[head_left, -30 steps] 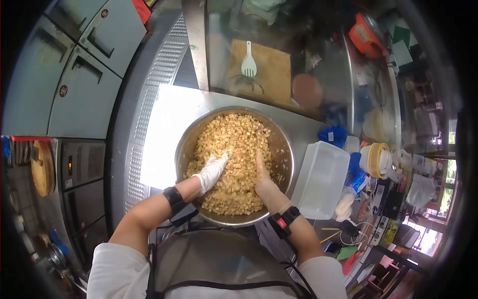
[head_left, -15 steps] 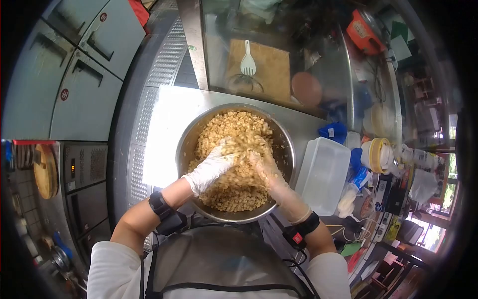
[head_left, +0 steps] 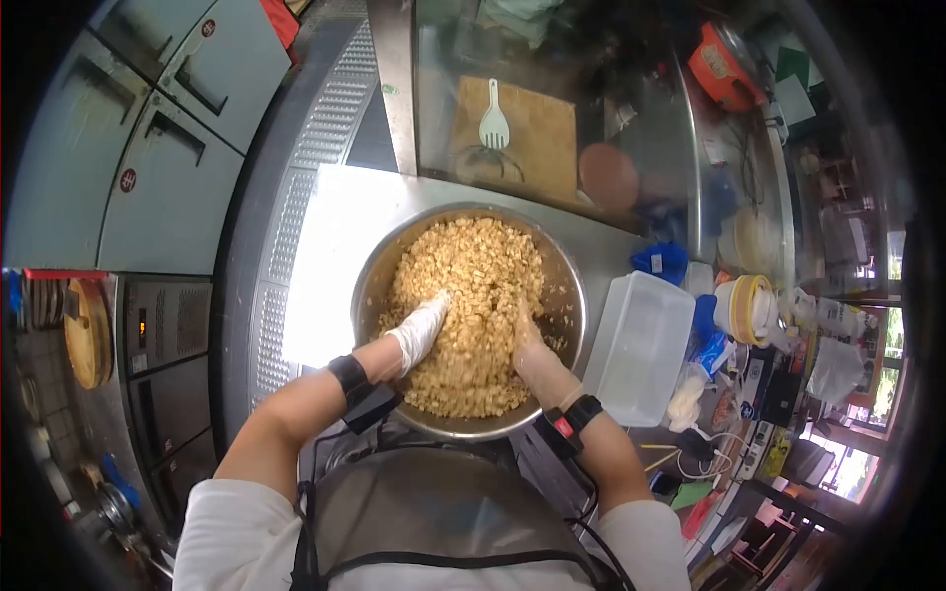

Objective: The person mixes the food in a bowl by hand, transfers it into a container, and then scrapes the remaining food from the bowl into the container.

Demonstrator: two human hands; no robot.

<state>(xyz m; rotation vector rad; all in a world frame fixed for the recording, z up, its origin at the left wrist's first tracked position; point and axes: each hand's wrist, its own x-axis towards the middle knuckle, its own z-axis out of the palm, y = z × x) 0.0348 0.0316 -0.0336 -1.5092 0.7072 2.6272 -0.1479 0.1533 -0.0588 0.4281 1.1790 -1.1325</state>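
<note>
A wide steel bowl (head_left: 573, 266) holds a heap of small tan, chopped pieces (head_left: 478, 256). My left hand (head_left: 424, 330), in a thin whitish glove, is sunk into the left side of the heap, its fingers largely buried. On the right side, my right hand (head_left: 537, 357), also in a translucent glove, reaches down into the pieces, fingertips hidden. Loose pieces lie between the two hands.
A translucent plastic tub (head_left: 639, 345) stands right of the bowl on the steel counter (head_left: 335, 227). Behind a clear panel lie a cutting board (head_left: 547, 138) and a pale slotted spatula (head_left: 494, 126). Blue bags (head_left: 662, 262) and yellow-rimmed containers (head_left: 751, 307) are farther right.
My hands have moved apart and lower into the heap; before, they were closer together near its middle with pieces over them.
</note>
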